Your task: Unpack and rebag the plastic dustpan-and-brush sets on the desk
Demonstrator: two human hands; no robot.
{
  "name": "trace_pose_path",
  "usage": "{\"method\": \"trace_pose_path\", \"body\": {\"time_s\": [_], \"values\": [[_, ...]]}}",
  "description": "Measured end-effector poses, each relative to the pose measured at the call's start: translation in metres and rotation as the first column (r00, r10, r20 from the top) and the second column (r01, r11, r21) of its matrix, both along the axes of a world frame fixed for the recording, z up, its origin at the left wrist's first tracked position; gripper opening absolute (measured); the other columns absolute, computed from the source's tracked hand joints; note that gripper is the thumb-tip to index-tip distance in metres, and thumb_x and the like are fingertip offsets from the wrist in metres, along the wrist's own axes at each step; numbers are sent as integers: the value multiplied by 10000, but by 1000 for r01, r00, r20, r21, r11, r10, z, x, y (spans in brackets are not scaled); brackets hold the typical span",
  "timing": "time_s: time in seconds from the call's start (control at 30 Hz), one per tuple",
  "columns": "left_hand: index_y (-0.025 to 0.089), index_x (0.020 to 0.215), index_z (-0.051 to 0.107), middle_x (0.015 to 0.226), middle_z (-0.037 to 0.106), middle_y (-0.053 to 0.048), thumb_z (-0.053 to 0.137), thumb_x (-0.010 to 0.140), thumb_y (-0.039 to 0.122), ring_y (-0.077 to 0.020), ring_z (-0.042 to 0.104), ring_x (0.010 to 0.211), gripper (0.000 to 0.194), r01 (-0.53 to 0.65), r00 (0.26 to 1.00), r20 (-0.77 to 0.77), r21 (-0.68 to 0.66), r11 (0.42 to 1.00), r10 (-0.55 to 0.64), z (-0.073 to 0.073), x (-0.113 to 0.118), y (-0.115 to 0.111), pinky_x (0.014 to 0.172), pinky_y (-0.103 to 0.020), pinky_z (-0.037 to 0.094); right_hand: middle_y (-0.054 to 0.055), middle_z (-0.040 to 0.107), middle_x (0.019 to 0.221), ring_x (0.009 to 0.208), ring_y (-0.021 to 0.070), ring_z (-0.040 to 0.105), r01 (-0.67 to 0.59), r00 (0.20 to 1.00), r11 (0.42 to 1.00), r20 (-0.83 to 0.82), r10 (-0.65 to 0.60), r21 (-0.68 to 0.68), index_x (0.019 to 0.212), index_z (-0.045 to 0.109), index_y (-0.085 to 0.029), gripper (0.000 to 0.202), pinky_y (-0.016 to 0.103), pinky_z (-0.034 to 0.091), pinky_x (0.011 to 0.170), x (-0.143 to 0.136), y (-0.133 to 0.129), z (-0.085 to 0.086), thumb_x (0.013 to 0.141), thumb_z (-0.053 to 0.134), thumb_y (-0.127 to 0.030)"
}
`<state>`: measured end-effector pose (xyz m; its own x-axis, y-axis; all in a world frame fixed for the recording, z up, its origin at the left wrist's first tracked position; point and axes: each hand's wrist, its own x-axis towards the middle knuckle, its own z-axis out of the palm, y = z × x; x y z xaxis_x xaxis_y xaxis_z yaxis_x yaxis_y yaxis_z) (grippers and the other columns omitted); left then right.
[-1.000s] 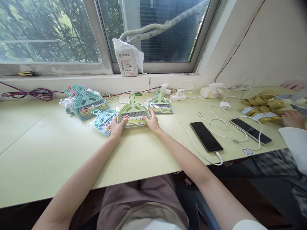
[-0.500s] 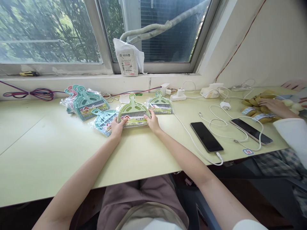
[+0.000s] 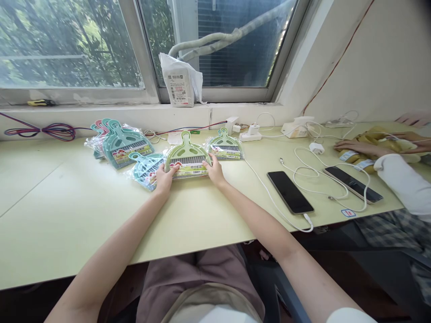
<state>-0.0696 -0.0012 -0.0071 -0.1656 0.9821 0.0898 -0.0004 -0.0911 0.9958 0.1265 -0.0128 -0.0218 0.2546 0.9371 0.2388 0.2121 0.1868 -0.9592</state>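
Observation:
Between my two hands is a green dustpan and brush set (image 3: 186,154) in clear wrapping, its handle pointing away from me. My left hand (image 3: 164,178) grips its left lower corner, thumb on the printed label. On the right lower edge my right hand (image 3: 214,170) is closed in the same way. Just left of it, partly behind my left hand, lies a blue dustpan set (image 3: 145,168). Farther left is a pile of wrapped dustpan sets (image 3: 123,141), teal with some pink. Behind my right hand lies another green dustpan set (image 3: 224,147).
A black phone (image 3: 290,193) on a white cable lies to the right, with a second phone (image 3: 353,184) beyond it. Chargers and a power strip (image 3: 251,136) run along the wall. At far right another person's hand (image 3: 352,146) rests on yellow-brown bundles (image 3: 365,161).
My hands and the green dustpan set stay where they were. At the right, the other person's hands have shifted over the yellow-brown bundles, the nearer one moving left.

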Motion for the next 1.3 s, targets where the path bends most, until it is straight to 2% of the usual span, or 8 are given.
{"method": "trace_pose_path", "body": {"time_s": [0.4, 0.77, 1.3], "values": [[192, 902, 632, 880, 678, -39, 772, 607, 372, -202, 636, 817, 373, -9, 1000, -11, -10, 1000, 9, 2, 0, -1, 769, -324, 504, 62, 713, 1011, 944, 210, 669, 12, 1000, 1000, -1, -12, 2, 1325, 517, -213, 489, 381, 484, 945, 0, 0, 0, 862, 589, -350], [195, 914, 630, 914, 690, -43, 783, 603, 362, -196, 645, 821, 385, -2, 1000, 9, -9, 1000, 2, 0, 0, 0, 770, -322, 511, 75, 695, 1086, 991, 215, 666, 9, 1000, 1000, -16, -9, 3, 1338, 509, -219, 481, 372, 461, 957, -1, 0, 0, 876, 575, -334], [188, 973, 630, 939, 693, -40, 782, 595, 371, -194, 646, 834, 447, 14, 999, 32, -14, 1000, -14, 1, 0, 0, 801, -329, 506, 65, 701, 1054, 989, 213, 668, 8, 1000, 1000, -19, -8, -4, 1325, 507, -218, 462, 367, 462, 956, -2, -3, 2, 882, 569, -332]]}}
